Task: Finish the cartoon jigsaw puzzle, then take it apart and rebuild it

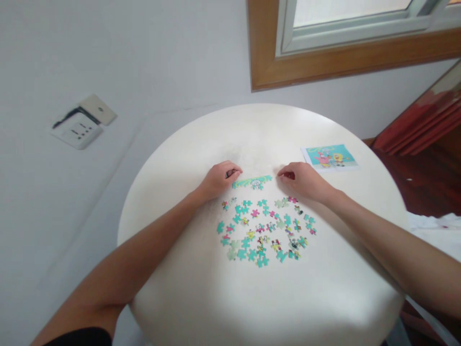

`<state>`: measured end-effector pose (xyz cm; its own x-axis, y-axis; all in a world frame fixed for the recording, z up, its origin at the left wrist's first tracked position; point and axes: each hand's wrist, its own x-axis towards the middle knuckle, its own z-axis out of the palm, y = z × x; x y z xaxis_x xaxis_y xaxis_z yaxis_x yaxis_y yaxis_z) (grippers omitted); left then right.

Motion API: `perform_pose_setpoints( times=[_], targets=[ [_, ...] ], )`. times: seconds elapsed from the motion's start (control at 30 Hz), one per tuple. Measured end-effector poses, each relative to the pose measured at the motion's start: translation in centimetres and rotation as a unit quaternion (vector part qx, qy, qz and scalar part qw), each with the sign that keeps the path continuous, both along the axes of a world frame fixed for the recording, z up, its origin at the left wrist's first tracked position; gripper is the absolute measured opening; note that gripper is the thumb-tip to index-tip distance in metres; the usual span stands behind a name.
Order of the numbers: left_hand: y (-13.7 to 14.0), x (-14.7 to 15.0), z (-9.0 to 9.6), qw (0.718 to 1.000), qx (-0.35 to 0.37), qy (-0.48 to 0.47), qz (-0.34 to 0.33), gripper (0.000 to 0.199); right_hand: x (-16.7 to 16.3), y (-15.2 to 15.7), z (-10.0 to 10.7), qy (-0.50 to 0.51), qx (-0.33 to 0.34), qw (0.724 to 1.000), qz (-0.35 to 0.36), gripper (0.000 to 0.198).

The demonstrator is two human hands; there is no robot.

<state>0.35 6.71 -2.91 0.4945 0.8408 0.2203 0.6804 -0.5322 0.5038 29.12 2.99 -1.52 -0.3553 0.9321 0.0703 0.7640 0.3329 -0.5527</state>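
Note:
A joined strip of jigsaw puzzle [252, 182], green with yellow along its top and a pale cartoon face, lies flat on the white round table [201, 298]. My left hand [220, 179] rests at the strip's left end, its fingers curled closed and no piece showing in them. Just off the right end, my right hand [300, 180] is likewise curled, thumb and fingertips together with nothing visible between them. Nearer me, several loose jigsaw pieces [255, 214] in green, pink and yellow are scattered, mostly apart from one another.
A printed reference picture [333, 157] with cartoon figures lies at the table's right rear. Behind the table are the wall and a wood-framed window [264, 72]. A wall socket [79, 130] is on the left; a red curtain [425, 122] hangs at the right.

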Motion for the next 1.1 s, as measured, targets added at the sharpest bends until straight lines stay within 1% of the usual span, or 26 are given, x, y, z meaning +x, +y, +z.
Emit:
perform_pose_setpoints(
  times=[0.57,1.0,1.1],
  targets=[
    [-0.06,0.04,0.21,1.0,-0.008,0.004,-0.001,0.024,-0.08,-0.04,0.07,0.002,0.007,1.0,0.0,0.029],
    [-0.12,0.1,0.25,1.0,-0.008,0.01,0.005,0.025,-0.08,-0.08,0.26,0.004,-0.005,1.0,-0.003,0.029],
    [-0.03,-0.08,0.44,1.0,-0.027,-0.004,-0.009,0.024,-0.05,-0.13,0.28,0.004,0.001,1.0,0.005,0.028]
  ],
)
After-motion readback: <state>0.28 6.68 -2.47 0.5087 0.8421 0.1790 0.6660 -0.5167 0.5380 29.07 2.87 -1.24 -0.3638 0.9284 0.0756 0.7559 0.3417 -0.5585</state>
